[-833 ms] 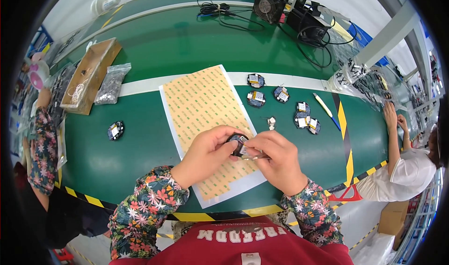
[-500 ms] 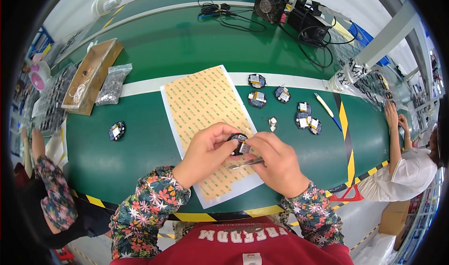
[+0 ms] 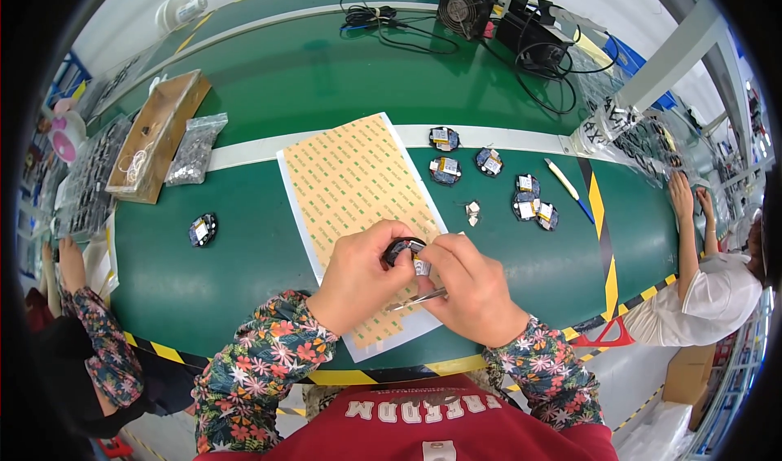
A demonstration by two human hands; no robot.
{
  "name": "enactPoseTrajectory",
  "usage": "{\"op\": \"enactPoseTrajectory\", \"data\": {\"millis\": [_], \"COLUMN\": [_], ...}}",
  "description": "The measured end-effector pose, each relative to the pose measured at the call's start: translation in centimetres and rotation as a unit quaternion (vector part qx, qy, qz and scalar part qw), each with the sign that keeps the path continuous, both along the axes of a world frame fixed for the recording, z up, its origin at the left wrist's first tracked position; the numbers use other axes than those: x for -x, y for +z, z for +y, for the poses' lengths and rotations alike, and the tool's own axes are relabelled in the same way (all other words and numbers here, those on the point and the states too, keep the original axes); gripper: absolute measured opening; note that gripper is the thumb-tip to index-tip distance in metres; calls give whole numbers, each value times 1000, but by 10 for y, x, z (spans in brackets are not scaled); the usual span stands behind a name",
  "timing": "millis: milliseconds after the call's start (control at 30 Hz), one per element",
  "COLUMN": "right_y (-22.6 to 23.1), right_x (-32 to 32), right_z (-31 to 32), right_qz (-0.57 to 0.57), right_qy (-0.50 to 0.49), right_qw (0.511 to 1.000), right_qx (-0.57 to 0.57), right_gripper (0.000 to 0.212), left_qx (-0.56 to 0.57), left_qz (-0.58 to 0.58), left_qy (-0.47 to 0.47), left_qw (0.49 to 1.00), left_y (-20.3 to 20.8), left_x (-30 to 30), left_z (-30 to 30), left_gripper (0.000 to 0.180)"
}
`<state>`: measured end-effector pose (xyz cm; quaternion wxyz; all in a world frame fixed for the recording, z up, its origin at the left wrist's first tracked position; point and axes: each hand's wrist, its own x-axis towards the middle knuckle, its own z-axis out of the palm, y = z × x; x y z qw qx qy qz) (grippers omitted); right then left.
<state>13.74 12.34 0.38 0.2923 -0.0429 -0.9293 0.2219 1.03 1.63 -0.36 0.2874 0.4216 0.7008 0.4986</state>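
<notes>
Between the thumb and fingers of my left hand [image 3: 358, 272] is a small round black device housing [image 3: 396, 251], now tilted on edge. A silver rectangular battery pouch [image 3: 421, 266] shows at its right side, pinched by the fingertips of my right hand [image 3: 474, 288]. Metal tweezers [image 3: 414, 300] are also tucked in my right hand, their tips pointing left. Both hands are closed, above a tan adhesive sheet with green marks [image 3: 346, 172] on a white backing. My fingers hide part of the housing and how the pouch joins it.
Several round circuit assemblies [image 3: 445, 170] lie right of the sheet, one assembly [image 3: 203, 230] at left. Farther right is a utility knife [image 3: 562, 177]. A wooden box [image 3: 138, 192] and bag of small parts [image 3: 195, 151] stand back left. Co-workers' hands [image 3: 681, 196] work at both sides.
The black housing has tipped up and shifted slightly left. My right hand has moved a little left and down, and the tweezers' tips have swung lower.
</notes>
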Motion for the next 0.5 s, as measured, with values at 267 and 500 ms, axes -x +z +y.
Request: {"op": "enactPoseTrajectory", "data": {"millis": [267,500], "right_y": [-2,0], "right_x": [0,1], "right_z": [1,2], "right_qz": [15,26], "right_qy": [-31,-32], "right_qw": [999,999], "right_qx": [-10,-10], "right_gripper": [35,34], "left_qx": [-16,-36], "left_qz": [-32,-127], "left_qy": [-39,-71], "left_qw": [999,989], "left_y": [-1,0], "left_x": [-2,-2], "left_z": [-1,-1], "left_gripper": [23,25]}}
